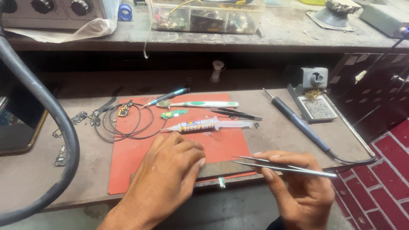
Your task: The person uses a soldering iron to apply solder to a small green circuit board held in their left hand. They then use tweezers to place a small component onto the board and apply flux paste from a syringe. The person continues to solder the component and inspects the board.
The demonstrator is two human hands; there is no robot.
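- Cluttered desk [279,129], red mat [221,147] at its front edge.
- My right hand [304,192] fingers pinch tweezers [282,166] over that edge; a loose grip could drop them.
- My left hand [167,174] lies flat, fingers together, on the mat; a nudge might shift it.

a toothbrush [200,104], syringe [211,125] and soldering iron [298,123] lie on the bench.

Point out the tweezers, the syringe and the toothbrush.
tweezers [284,167]: head view, middle of the metal arms.
syringe [211,125]: head view, middle of the barrel.
toothbrush [205,104]: head view, middle of the handle.
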